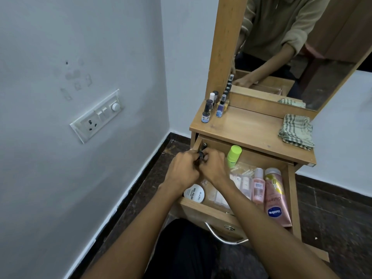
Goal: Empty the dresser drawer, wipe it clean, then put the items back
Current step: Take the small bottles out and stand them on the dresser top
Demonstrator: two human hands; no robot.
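The wooden dresser drawer (209, 213) is pulled out below the dresser top (247, 127). Over its back left corner my left hand (184, 170) and my right hand (214, 168) meet, both closed around small black-capped bottles (201, 153), mostly hidden by my fingers. Inside the drawer lie a white nail polish remover jar (194, 193), a green-capped bottle (233, 156), clear packets (242, 182), a small pink bottle (258, 187) and a pink Vaseline tube (276, 198). Several nail polish bottles (207, 112) stand on the top's left side. A folded checked cloth (296, 130) lies on its right side.
A mirror (298, 49) in a wooden frame rises behind the dresser top and reflects a person's arms. A grey wall with a switch and socket panel (96, 115) stands close on the left. The floor (338, 214) is dark stone. A metal handle (221, 237) hangs on the drawer front.
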